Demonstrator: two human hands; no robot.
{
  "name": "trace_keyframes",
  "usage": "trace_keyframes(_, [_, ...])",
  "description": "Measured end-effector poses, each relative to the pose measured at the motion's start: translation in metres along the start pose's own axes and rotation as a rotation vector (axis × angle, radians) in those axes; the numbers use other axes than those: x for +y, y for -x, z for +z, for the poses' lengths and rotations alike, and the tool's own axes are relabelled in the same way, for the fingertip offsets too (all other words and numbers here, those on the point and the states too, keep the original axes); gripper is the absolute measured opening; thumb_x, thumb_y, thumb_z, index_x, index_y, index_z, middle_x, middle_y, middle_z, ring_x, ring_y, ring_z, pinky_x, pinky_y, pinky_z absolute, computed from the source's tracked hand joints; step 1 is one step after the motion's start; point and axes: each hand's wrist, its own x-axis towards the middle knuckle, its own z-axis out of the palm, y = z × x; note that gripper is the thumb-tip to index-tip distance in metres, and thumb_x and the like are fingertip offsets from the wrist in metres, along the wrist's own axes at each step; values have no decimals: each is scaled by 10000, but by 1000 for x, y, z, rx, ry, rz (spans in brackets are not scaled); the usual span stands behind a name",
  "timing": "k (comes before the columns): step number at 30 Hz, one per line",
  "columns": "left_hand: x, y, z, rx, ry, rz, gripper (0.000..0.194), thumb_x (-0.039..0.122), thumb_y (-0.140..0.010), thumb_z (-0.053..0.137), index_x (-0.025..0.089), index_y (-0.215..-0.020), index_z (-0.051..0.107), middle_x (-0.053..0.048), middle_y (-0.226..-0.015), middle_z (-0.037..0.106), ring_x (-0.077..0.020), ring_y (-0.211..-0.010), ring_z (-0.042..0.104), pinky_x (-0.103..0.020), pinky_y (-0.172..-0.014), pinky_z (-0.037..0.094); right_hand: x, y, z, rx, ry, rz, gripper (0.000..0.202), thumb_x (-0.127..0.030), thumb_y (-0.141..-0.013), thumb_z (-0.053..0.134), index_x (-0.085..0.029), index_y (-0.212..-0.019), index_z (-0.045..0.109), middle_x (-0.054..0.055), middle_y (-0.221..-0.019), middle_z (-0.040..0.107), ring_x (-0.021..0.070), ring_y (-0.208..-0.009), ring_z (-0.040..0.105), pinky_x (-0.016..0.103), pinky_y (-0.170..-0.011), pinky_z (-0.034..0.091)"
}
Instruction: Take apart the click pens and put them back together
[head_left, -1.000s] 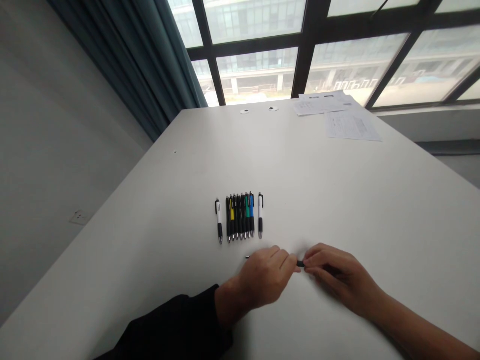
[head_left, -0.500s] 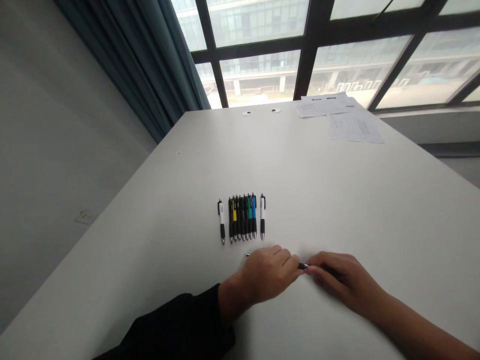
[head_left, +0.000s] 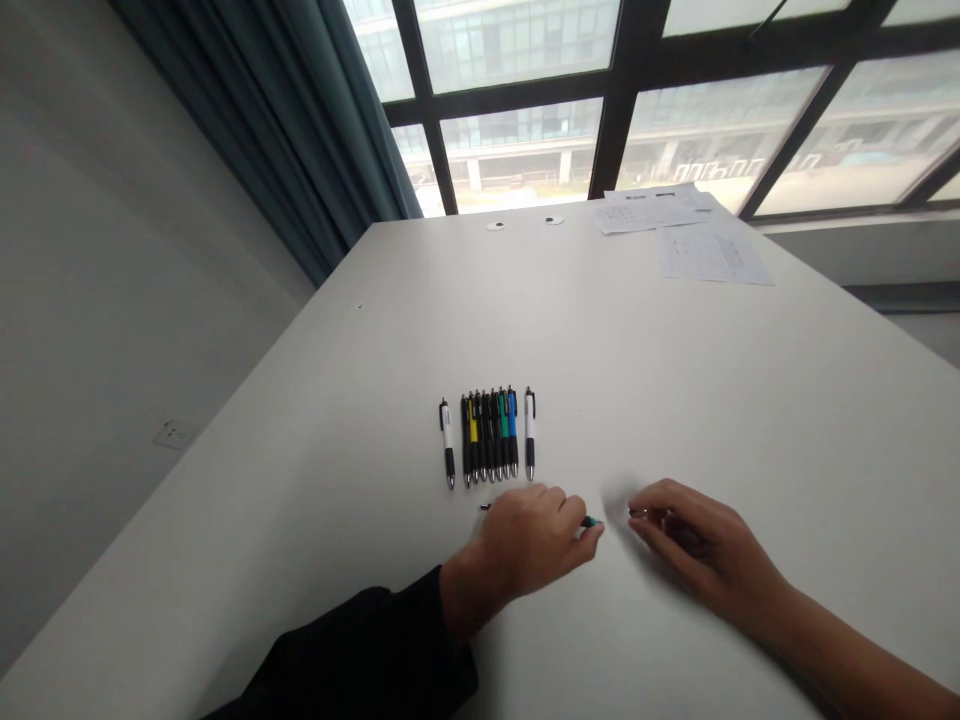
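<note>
My left hand (head_left: 529, 538) is closed around a pen, most of which its fingers hide. The pen's dark rear end (head_left: 485, 507) sticks out on the left, and its front end (head_left: 590, 521) with a green part shows by the thumb. A short way to the right, my right hand (head_left: 694, 540) pinches a small silver pen tip (head_left: 637, 513) between thumb and fingertips, apart from the pen. Beyond the left hand lies a tight row of several pens (head_left: 490, 440), mostly black, with yellow, green and blue ones. A white pen (head_left: 448, 445) lies left of the row, another white pen (head_left: 530, 432) right of it.
Everything lies on a white table (head_left: 337, 400). Printed papers (head_left: 712, 250) rest at its far right edge, and two round cable holes (head_left: 554, 220) are at the back. A blue curtain (head_left: 300, 130) hangs at the left beside the window.
My right hand has moved right, away from the left hand, taking the silver tip off the pen. The pen's green inner end is now exposed. My left hand shifted slightly left.
</note>
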Motion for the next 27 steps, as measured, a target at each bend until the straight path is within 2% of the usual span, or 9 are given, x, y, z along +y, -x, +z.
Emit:
trace_keyframes(4, [0, 0, 0, 8, -6, 0, 260, 347, -911, 567, 203, -695, 551, 3, -610, 613, -171, -537, 584, -301, -467, 298, 7, -2, -2, 90, 155, -48, 131, -172, -968, 543, -213, -1062, 623, 47, -903, 634, 134, -663, 603, 250, -582, 491])
trace_keyframes(7, [1, 1, 1, -2, 1, 3, 248, 344, -901, 574, 201, -700, 553, 1, -613, 617, -169, -536, 583, -298, -470, 304, 10, -4, -2, 95, 192, -79, 179, -144, -962, 519, -212, -1066, 647, 74, -999, 663, 144, -729, 651, 250, -631, 523])
trace_keyframes(11, [2, 1, 2, -27, 5, 12, 256, 352, -907, 578, 205, -701, 548, 1, -615, 618, -175, -545, 593, -311, -470, 313, 9, -6, 1, 88, 199, -79, 184, -152, -961, 537, -213, -1062, 678, 76, -992, 681, 168, -824, 679, 267, -720, 547])
trace_keyframes(15, [2, 1, 1, -100, 23, 40, 275, 383, -956, 548, 203, -749, 544, -1, -655, 640, -178, -576, 614, -307, -483, 330, 9, -8, 2, 77, 178, -62, 228, -160, -969, 541, -229, -1139, 677, 69, -998, 680, 158, -792, 669, 267, -692, 540])
trace_keyframes(20, [1, -1, -2, -150, 21, 70, 189, 384, -1019, 495, 206, -976, 540, 17, -736, 654, -177, -613, 621, -299, -496, 333, 5, -7, 1, 88, 168, -40, 227, -180, -970, 560, -228, -1172, 653, 69, -1009, 650, 136, -702, 627, 263, -621, 525])
trace_keyframes(23, [0, -2, -2, -133, 7, 113, 187, 354, -1043, 454, 221, -924, 510, 27, -730, 623, -172, -601, 592, -310, -498, 323, 0, -4, -1, 109, 148, -78, 227, -178, -962, 579, -205, -1183, 622, 75, -1001, 619, 121, -642, 573, 254, -561, 499])
trace_keyframes(27, [-1, -1, 0, -96, 53, 161, 218, 341, -1058, 433, 210, -895, 495, 23, -741, 604, -159, -610, 562, -317, -514, 321, -6, 0, -1, -7, 75, -193, 234, -163, -955, 598, -198, -1186, 607, 66, -966, 631, 119, -653, 583, 248, -591, 505])
